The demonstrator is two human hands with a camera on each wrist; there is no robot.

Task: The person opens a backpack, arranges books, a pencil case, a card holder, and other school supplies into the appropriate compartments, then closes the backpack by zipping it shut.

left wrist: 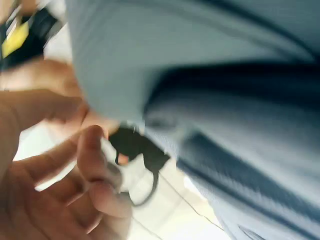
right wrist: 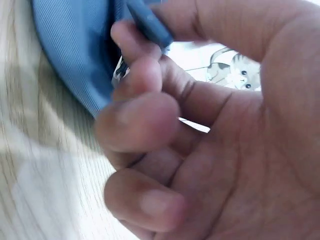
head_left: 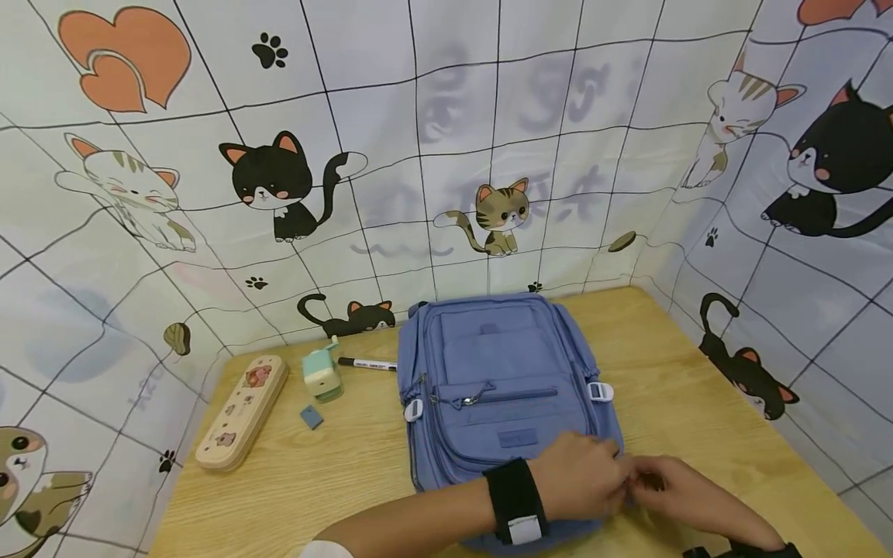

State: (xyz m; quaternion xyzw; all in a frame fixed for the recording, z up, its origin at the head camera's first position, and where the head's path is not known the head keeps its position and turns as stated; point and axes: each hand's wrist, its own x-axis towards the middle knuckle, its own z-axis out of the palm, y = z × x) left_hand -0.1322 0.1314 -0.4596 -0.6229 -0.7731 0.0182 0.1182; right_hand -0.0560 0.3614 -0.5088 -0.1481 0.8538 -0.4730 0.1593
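Note:
A blue backpack (head_left: 502,372) lies flat on the wooden table (head_left: 698,372), front pockets up. Both hands meet at its near right corner. My left hand (head_left: 593,477), with a black wrist strap, lies over that corner; in the blurred left wrist view its curled fingers (left wrist: 95,155) hold the edge of the backpack fabric (left wrist: 225,75). My right hand (head_left: 659,480) is just right of it. In the right wrist view its thumb and forefinger (right wrist: 135,55) pinch a small blue tab (right wrist: 150,27) at the edge of the backpack (right wrist: 75,45).
Left of the backpack lie a cream pencil case (head_left: 242,411), a green sharpener (head_left: 322,374), a small blue eraser (head_left: 311,417) and a black marker (head_left: 367,363). Cat-print cloth walls (head_left: 418,155) close in the table at the back and on both sides.

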